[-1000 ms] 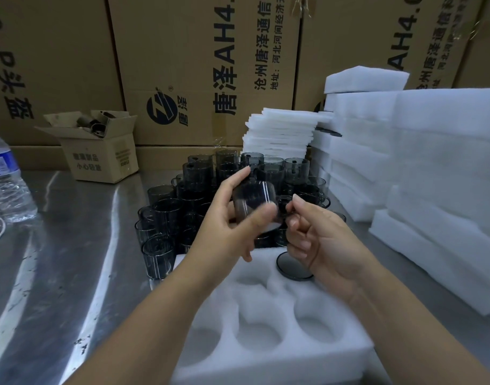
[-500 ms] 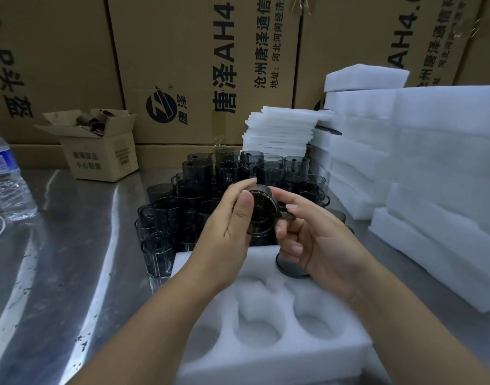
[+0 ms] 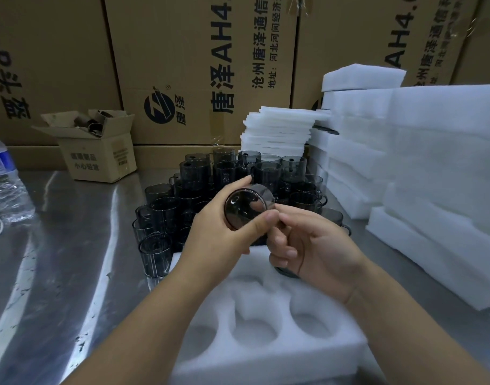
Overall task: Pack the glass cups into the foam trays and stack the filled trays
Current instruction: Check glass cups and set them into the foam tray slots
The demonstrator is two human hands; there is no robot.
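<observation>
Glass cup (image 3: 248, 208): one, gripped by left hand (image 3: 224, 237) and right hand (image 3: 316, 245) | foam tray (image 3: 266, 357): one, below

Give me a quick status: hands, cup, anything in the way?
Left hand grips glass cup, tipped sideways; right hand holds its other side. Foam tray below, near pockets empty. Path clear.

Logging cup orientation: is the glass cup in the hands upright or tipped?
Tipped: the glass cup lies sideways, a round end facing the camera, held between left hand and right hand.
</observation>
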